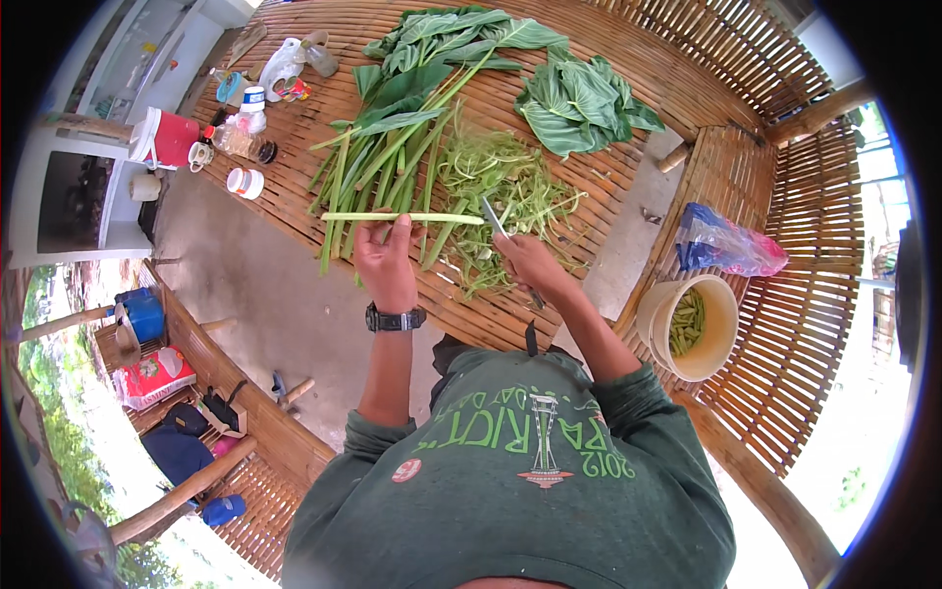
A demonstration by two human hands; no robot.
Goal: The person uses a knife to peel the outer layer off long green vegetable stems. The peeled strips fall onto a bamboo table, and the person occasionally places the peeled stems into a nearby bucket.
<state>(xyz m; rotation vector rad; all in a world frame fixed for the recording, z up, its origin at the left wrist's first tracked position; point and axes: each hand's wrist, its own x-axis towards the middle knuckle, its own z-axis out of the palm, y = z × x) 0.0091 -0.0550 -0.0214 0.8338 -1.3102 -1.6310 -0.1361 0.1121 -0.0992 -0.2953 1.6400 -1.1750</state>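
Note:
My left hand [388, 257] is closed around a pale green leaf stalk [446, 218] that lies crosswise in front of me, its right end free. In my right hand [533, 263] is a knife [494, 218], its blade pointing up and away, close to the stalk's right end. Below and beyond the blade spreads a heap of thin green peelings [505, 177] on the bamboo table [324, 128]. Left of the heap lie several long unpeeled stalks [383, 172], some ending in big green leaves [442, 44]. A second pile of leaves [584, 103] rests at the far right.
A cream bucket [721, 339] with cut green pieces [687, 324] stands on the bamboo bench to my right, beside a blue and pink plastic bag [726, 240]. At the table's left are a red jug [167, 137], a plastic bottle [235, 140] and a white jar [245, 184].

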